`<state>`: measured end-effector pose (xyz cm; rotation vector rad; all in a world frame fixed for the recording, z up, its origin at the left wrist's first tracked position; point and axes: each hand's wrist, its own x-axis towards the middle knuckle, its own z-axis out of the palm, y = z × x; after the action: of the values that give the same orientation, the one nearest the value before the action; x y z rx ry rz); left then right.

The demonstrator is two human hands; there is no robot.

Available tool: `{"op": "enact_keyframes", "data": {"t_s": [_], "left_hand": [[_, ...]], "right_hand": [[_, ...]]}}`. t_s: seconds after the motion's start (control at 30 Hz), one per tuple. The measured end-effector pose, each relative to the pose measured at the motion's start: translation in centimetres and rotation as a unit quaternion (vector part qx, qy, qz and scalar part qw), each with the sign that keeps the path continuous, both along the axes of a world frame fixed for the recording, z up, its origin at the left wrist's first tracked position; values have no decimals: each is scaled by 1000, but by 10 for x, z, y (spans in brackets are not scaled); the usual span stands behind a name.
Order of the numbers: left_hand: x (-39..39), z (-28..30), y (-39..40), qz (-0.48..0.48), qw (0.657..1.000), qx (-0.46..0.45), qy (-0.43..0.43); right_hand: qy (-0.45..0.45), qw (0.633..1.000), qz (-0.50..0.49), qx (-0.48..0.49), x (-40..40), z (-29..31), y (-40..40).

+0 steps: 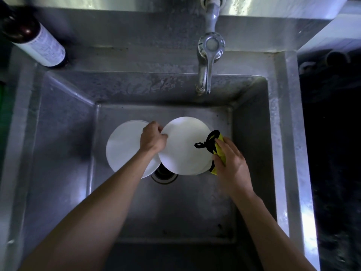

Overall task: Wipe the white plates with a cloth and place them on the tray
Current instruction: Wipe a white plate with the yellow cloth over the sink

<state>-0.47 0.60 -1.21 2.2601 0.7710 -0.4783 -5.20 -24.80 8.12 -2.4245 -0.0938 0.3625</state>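
Observed from above: deep steel sink [58,153], drain [165,176] at centre of the basin floor, partly covered by plates. Tap [207,61] mounted on the back ledge, spout pointing down over the basin. Dark bottle [33,36] with pale label standing at the back left corner of the sink ledge, well apart from the plates.

Left hand [152,138] found inside the basin, fingers and thumb curled over the left rim of a white plate [183,147]; grip narrow, holding that plate by its edge. Plate held facing upward toward the camera, above the drain, overlapping a second white plate [123,145] to its left. Second plate lying lower in the basin, partly hidden behind the left hand and forearm; whether resting flat on the basin floor could not be told.

Right hand [231,163] placed at the right rim of the held plate, fingers curled round a yellow cloth [219,151]; grip closed on the cloth. Cloth pressed against the plate's right edge, with a black cord or trim looping onto the plate face. A thin pale rim noted just behind the held plate at its lower right; whether a further plate could not be told.

Both forearms bare, reaching in from the bottom of the view.
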Motion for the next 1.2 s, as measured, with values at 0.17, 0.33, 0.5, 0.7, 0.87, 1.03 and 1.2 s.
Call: {"op": "enact_keyframes", "data": {"t_s": [0.17, 0.33, 0.5, 0.7, 0.87, 1.03, 1.2], "left_hand": [[-13, 5, 4, 45, 998, -38, 1], [-28, 22, 9, 106, 992, -70, -13], [-51, 45, 8, 124, 986, -112, -16], [-83, 75, -6, 161, 964, -211, -30], [-103, 96, -16, 181, 949, -257, -10], [-117, 121, -25, 213, 935, -285, -10], [-130, 152, -39, 283, 890, -356, -33]], "right_hand": [[3, 1000, 4, 5, -10, 7, 0], [9, 1000, -7, -7, -23, 17, -1], [29, 999, -10, -15, -36, 28, 2], [24, 1000, -6, -8, -56, 49, 4], [30, 1000, 1, 0, -68, 70, 7], [38, 999, 22, -3, -78, 87, 9], [42, 998, 48, -5, -89, 100, 9]]}}
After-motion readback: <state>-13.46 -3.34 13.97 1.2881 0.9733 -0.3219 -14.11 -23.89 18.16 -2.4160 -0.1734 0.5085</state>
